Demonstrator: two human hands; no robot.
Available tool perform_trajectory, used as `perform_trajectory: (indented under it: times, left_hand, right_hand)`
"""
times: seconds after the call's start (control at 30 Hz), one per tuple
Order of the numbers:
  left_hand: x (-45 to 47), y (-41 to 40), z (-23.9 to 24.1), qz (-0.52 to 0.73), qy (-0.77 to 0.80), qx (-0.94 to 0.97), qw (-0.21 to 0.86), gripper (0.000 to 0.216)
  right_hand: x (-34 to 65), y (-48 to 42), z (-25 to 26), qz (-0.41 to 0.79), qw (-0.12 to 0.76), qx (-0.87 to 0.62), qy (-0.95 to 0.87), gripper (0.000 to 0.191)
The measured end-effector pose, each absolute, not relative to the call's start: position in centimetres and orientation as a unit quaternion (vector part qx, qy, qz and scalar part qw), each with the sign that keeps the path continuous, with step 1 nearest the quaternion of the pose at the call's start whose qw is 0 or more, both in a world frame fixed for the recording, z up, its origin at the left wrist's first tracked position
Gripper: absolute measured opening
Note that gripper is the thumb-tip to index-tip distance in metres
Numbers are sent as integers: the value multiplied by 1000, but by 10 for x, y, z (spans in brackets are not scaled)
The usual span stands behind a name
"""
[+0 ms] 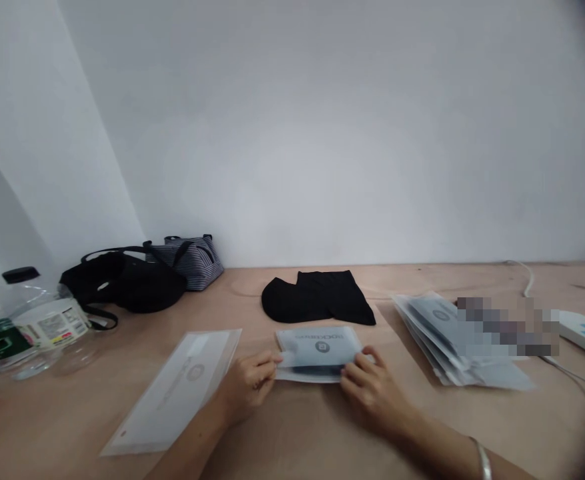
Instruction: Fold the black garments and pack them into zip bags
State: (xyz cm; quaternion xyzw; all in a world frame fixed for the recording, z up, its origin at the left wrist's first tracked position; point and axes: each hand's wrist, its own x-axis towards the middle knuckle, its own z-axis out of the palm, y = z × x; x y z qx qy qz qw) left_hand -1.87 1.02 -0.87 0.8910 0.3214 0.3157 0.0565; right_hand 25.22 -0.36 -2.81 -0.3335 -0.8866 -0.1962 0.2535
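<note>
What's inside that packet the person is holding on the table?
The left hand and right hand hold a pale translucent packet. A grey panel with a round logo shows; anything beneath that panel is hidden.

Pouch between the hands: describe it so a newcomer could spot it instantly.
On the wooden tabletop, in front of the black cloth, find the pouch with a grey panel and round logo. The left hand and right hand grip it; the long sleeve at its left and the pouch pile at its right lie untouched.
</note>
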Motion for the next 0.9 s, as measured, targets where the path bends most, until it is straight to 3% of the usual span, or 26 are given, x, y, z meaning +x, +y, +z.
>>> perform_trajectory:
  times: [0.23, 0.27, 0.37, 0.5, 0.7, 0.9]
  left_hand:
    - [-16, 5, -3, 288, 370, 879, 87, 18]
    - [-14, 3, 0, 281, 372, 880, 86, 25]
    - [-1, -1, 6, 247, 365, 895, 63, 62]
    - [25, 5, 3, 177, 370, 911, 45, 53]
    - [39, 23, -21, 122, 418, 893, 114, 58]
    - [31, 27, -32, 254, 449, 828, 219, 52]
  right_hand:
    - [309, -23, -30, -204, 277, -430, -835, 13]
    - [308, -23, -27, -185, 268, -439, -838, 9]
    - [294, -17, -14, -129, 218, -406, -878, 45]
    - [264, 0, -1, -60, 122, -354, -925, 78]
    - [240, 12, -9, 25, 70, -387, -919, 79]
    - [235, 13, -29, -28, 76, -423, -903, 84]
